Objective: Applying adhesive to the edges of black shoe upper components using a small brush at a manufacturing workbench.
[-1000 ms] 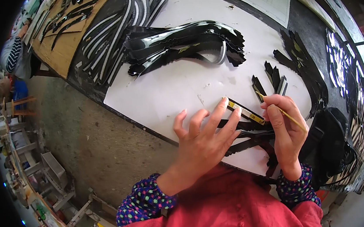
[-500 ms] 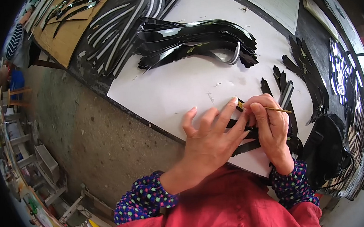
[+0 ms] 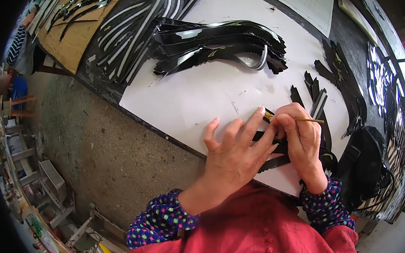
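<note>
My left hand (image 3: 235, 157) lies spread over a black strip (image 3: 274, 162) on the white sheet (image 3: 171, 102), its fingertips pressing the strip down. Between thumb and fingers, my right hand (image 3: 304, 141) pinches a thin gold-coloured stick (image 3: 312, 120). The stick's left end reaches a dark strip beside my left index fingertip, where a bit of yellow shows. My fingers partly cover the strips beneath. Just beyond my right hand lie short black strips (image 3: 312, 86) and a grey-and-black one (image 3: 319, 104).
Farther off, a stack of glossy black strips (image 3: 213, 35) with jagged ends rests on the sheet. Grey-and-white strips (image 3: 128, 36) lie at the far left, more black strips (image 3: 347, 88) at the right. A black bag (image 3: 364, 159) sits by my right arm.
My right hand and the stick have shifted very slightly away from me. My left hand stays in place.
</note>
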`<state>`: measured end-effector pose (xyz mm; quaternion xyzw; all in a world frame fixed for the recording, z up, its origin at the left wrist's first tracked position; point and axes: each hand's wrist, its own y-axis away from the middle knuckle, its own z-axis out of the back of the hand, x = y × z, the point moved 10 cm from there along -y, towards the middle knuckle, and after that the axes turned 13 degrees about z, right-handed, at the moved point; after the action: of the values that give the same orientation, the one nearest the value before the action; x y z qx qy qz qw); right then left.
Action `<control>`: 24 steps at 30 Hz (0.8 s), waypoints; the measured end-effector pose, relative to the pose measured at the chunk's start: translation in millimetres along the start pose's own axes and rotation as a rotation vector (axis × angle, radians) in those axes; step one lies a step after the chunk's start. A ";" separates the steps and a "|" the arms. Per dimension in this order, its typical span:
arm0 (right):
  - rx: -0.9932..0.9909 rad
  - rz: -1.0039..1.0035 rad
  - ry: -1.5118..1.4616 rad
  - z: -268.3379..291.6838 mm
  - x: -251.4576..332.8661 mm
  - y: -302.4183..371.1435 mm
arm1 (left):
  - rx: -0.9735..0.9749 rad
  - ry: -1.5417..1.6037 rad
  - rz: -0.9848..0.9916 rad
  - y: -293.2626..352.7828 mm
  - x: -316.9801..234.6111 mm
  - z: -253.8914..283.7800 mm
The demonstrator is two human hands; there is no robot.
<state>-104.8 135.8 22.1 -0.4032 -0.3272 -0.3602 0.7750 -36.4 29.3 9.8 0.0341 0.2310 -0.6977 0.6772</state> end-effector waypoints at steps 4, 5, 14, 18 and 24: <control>-0.138 -0.101 -0.180 12.7 -10.0 8.4 | -0.016 -0.018 -0.004 -0.1 0.2 0.3; -0.190 -0.086 -0.138 21.4 -6.3 9.8 | -0.016 -0.023 0.001 -0.1 0.0 0.4; 0.031 0.252 0.425 13.6 30.3 9.7 | -0.050 -0.044 -0.006 -1.4 1.4 6.9; 0.012 0.189 0.407 18.3 23.9 10.2 | -0.046 0.099 0.016 -4.9 3.9 14.1; -0.114 0.049 0.432 45.9 2.3 11.6 | 0.030 0.241 -0.102 15.4 -2.3 28.6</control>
<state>-103.9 179.5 40.6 -0.3676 -0.1228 -0.4370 0.8117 -13.8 21.2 31.9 0.1159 0.3017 -0.7256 0.6075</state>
